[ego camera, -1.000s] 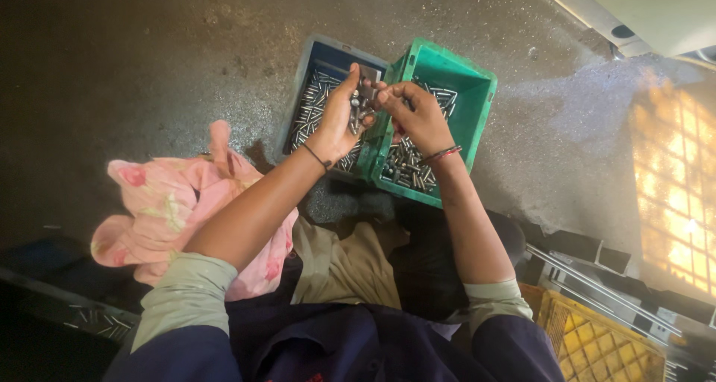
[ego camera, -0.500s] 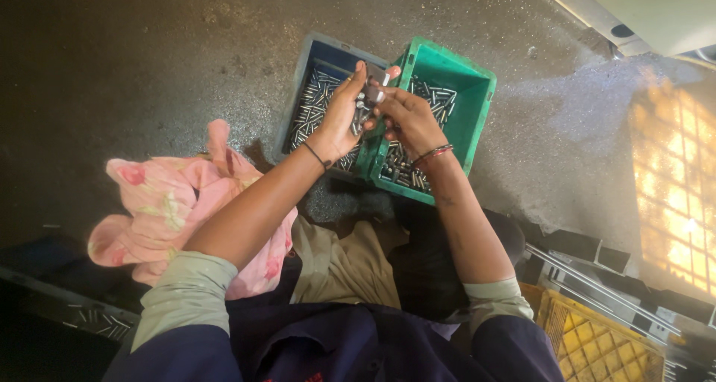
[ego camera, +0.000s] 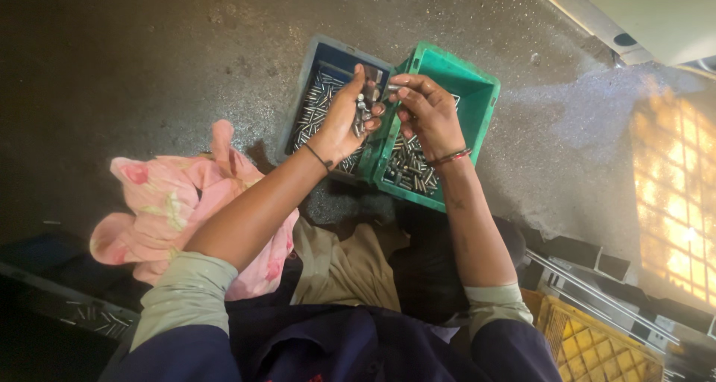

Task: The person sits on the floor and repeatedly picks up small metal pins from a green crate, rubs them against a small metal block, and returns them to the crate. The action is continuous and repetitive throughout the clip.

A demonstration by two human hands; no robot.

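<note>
Nearest: pink cloth [ego camera: 186, 210] on concrete floor [ego camera: 149, 69], beside left forearm. Left hand [ego camera: 344, 121] cupped around bunch of small metal pins [ego camera: 363, 107], above blue crate [ego camera: 322, 91]. Right hand [ego camera: 429, 113] pinching one pin at fingertips, over green crate [ego camera: 462, 80]. Both crates pin-filled, touching. Yellow crate [ego camera: 597, 348] at lower right.

Both hands [ego camera: 388, 113] hold small metal pins [ego camera: 363, 107], seemingly, above two crates [ego camera: 477, 98].
</note>
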